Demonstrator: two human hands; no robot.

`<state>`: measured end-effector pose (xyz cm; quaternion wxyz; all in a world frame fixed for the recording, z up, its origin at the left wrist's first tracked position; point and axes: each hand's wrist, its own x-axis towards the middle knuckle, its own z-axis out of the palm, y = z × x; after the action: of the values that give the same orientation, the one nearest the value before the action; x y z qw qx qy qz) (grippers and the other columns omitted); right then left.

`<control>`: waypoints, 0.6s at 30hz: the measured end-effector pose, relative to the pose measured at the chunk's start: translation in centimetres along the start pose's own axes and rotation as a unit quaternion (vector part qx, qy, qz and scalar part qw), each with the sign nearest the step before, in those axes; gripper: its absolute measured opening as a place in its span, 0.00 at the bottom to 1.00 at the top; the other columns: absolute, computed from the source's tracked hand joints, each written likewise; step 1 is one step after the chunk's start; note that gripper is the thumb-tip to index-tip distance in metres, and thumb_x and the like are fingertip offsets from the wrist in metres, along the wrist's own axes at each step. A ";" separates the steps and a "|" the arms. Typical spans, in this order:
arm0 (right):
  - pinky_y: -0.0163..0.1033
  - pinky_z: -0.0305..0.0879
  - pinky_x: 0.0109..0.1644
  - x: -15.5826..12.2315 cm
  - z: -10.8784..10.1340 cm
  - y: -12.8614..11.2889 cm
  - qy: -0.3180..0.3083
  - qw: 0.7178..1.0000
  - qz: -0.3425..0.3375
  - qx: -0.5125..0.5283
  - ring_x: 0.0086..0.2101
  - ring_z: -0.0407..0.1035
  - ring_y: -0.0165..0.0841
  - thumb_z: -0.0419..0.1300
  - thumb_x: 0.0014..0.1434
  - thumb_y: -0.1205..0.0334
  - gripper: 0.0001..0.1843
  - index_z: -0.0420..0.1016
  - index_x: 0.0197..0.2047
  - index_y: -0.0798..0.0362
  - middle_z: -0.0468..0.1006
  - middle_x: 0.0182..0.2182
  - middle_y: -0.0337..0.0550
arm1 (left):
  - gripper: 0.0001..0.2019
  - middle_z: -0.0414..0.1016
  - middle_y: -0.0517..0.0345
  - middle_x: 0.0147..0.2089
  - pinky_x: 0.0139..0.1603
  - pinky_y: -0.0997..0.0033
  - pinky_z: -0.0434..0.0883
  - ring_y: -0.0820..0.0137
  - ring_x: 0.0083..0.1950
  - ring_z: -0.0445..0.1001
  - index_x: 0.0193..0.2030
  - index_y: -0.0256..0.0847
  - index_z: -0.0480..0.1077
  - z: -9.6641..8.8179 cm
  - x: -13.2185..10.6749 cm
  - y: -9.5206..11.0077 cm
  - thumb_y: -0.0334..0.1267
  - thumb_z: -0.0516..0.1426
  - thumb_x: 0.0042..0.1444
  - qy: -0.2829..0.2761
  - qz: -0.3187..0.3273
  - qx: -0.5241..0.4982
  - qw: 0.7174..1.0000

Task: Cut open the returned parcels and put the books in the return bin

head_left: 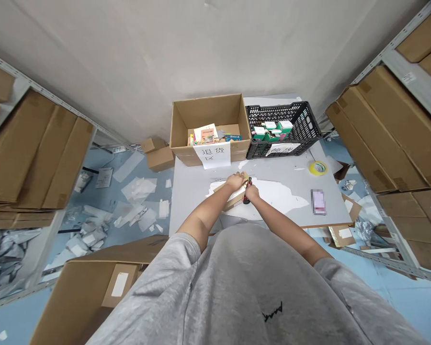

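A small flat cardboard parcel (233,200) lies on the grey table (290,172) straight in front of me. My left hand (236,181) is closed over its far end, fingers curled on the cardboard. My right hand (252,192) is closed round a small tool with a red and black handle (249,183), held against the parcel's edge right beside the left hand. The tool's tip is too small to make out.
An open cardboard box (208,125) with colourful items and a paper sign stands at the table's back, next to a black plastic crate (283,128). A yellow tape roll (318,167) and a phone (318,201) lie to the right. Shelves with cartons flank both sides; paper scraps litter the floor.
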<state>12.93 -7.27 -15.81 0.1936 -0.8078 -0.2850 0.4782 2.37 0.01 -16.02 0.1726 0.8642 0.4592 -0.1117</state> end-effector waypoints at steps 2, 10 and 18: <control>0.38 0.74 0.30 -0.3 0.0 0.1 0.007 1.000 0.018 -0.007 0.22 0.77 0.37 0.46 0.77 0.50 0.24 0.75 0.54 0.60 0.81 0.28 0.49 | 0.30 0.70 0.33 0.63 0.57 0.59 0.71 0.53 0.60 0.76 0.76 0.34 0.55 -0.4 0.0 -0.1 0.51 0.40 0.76 -0.008 0.001 -0.004 1.000; 0.39 0.74 0.29 -2.0 -0.2 0.6 0.008 0.999 0.015 0.038 0.20 0.76 0.38 0.45 0.77 0.48 0.24 0.72 0.58 0.57 0.80 0.26 0.46 | 0.34 0.70 0.33 0.65 0.58 0.60 0.71 0.52 0.61 0.77 0.77 0.35 0.54 -1.4 -0.5 -0.1 0.56 0.44 0.74 -0.025 -0.010 -0.016 0.999; 0.39 0.73 0.28 -1.9 -0.3 1.1 0.031 0.999 0.011 0.030 0.20 0.75 0.37 0.43 0.76 0.57 0.19 0.67 0.60 0.56 0.80 0.27 0.45 | 0.35 0.67 0.31 0.67 0.58 0.60 0.72 0.51 0.61 0.76 0.78 0.34 0.52 -1.3 -1.5 1.0 0.56 0.47 0.73 -0.018 -0.009 -0.004 1.000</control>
<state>12.76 -9.30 -15.09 0.2214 -0.8191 -0.2551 0.4636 2.47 -1.11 -14.14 0.1831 0.8572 0.4642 -0.1271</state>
